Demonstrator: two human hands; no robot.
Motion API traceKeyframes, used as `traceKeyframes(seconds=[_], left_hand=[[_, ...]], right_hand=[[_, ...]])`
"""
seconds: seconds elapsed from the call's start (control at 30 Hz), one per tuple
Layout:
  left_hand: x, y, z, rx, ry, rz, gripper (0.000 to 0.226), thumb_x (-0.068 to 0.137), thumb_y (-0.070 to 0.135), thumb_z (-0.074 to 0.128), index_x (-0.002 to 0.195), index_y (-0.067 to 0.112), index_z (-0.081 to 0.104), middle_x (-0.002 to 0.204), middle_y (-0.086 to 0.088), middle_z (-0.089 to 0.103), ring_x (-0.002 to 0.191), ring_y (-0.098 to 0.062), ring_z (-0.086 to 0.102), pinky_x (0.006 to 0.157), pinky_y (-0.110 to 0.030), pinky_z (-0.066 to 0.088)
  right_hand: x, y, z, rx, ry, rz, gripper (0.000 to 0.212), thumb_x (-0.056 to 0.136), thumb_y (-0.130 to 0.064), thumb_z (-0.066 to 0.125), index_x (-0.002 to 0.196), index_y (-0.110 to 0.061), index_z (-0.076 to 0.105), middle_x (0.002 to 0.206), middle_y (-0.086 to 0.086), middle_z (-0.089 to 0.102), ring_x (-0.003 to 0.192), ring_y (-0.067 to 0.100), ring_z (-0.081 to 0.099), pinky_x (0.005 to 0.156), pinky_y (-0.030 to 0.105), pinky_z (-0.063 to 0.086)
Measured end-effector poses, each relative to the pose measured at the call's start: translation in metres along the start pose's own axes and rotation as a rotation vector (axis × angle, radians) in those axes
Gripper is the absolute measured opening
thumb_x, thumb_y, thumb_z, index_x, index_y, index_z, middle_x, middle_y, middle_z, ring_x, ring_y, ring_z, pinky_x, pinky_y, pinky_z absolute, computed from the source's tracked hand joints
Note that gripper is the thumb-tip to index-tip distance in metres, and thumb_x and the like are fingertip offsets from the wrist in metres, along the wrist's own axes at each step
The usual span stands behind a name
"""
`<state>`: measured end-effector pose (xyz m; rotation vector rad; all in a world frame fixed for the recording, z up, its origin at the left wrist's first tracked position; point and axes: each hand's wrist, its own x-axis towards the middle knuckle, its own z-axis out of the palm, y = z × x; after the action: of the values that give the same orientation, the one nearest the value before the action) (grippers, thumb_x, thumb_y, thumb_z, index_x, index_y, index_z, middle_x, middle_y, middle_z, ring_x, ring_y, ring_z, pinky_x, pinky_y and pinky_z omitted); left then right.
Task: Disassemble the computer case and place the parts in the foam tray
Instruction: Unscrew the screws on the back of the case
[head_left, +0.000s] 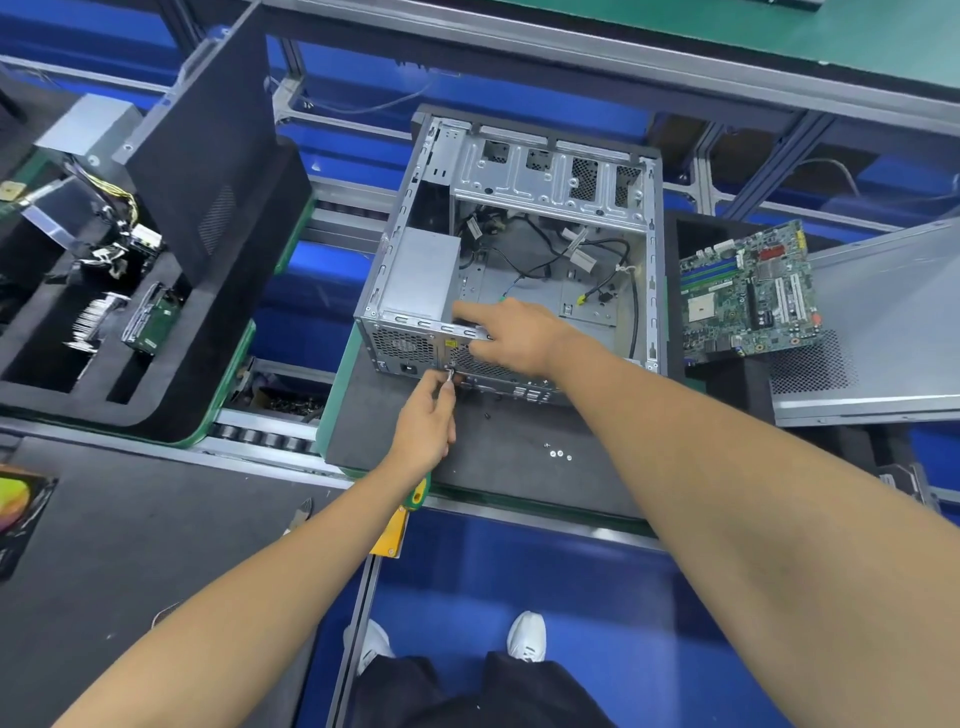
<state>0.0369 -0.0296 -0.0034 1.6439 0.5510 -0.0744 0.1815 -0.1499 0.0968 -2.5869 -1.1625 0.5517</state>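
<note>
- Both my forearms come up from the bottom of the frame toward the computer case (514, 254), which lies open on its side on a dark mat (498, 467) at the centre.
- Inside the case are bare grey metal walls, a silver power supply (423, 280) still in the left corner, and loose black cables (561, 249) over the floor.
- My left hand (426, 421) grips a screwdriver (415, 493); its tip sits at the rear panel, but the hand hides the shaft, and only the green and yellow handle end shows below my wrist.
- My right hand (511, 332) rests on the rear edge with fingers stretched out, holding nothing.
- Small screws (558, 454) lie on the mat, near my right forearm.
- At right, the motherboard (748, 291) lies beside the case.
- At left, the foam tray (156, 322) holds removed parts, too dark and tangled to name.
</note>
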Motion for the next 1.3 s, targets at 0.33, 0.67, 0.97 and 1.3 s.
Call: traceKeyframes(seconds=[0.33, 0.67, 0.97, 1.3], left_hand=[[0.003, 0.001, -0.005, -0.230, -0.108, -0.155, 0.026, 0.111, 0.030, 0.035, 0.120, 0.011, 0.050, 0.056, -0.007, 0.048, 0.040, -0.018, 0.029, 0.042, -0.020, 0.023], [0.004, -0.008, -0.001, -0.090, -0.047, 0.008, 0.021, 0.111, 0.029, 0.035, 0.106, 0.015, 0.049, 0.056, -0.011, 0.054, 0.035, -0.019, 0.033, 0.035, -0.021, 0.028], [0.010, -0.015, 0.000, -0.187, -0.105, 0.056, 0.022, 0.112, 0.030, 0.031, 0.107, 0.018, 0.048, 0.074, -0.016, 0.071, 0.035, -0.024, 0.033, 0.037, -0.020, 0.027], [0.014, -0.024, 0.000, -0.215, -0.164, 0.055, 0.029, 0.111, 0.038, 0.029, 0.119, 0.016, 0.046, 0.100, -0.008, 0.079, 0.031, -0.019, 0.039, 0.033, -0.021, 0.032]], right_hand=[[-0.001, -0.003, -0.002, 0.022, -0.002, -0.004, 0.040, 0.088, -0.033, 0.049, 0.128, -0.035, 0.049, 0.061, -0.006, 0.048, 0.058, 0.011, 0.047, 0.053, 0.031, 0.030], [-0.001, -0.004, -0.002, 0.034, -0.023, 0.003, 0.039, 0.090, -0.026, 0.051, 0.129, -0.033, 0.048, 0.056, 0.001, 0.047, 0.053, 0.022, 0.045, 0.054, 0.035, 0.039], [-0.002, -0.002, -0.003, 0.016, 0.012, -0.006, 0.035, 0.089, -0.027, 0.053, 0.123, -0.034, 0.049, 0.055, 0.000, 0.046, 0.054, 0.019, 0.044, 0.053, 0.032, 0.031], [-0.004, -0.003, 0.000, 0.017, 0.037, -0.007, 0.029, 0.090, -0.029, 0.051, 0.118, -0.034, 0.049, 0.055, 0.000, 0.046, 0.056, 0.022, 0.044, 0.057, 0.036, 0.039]])
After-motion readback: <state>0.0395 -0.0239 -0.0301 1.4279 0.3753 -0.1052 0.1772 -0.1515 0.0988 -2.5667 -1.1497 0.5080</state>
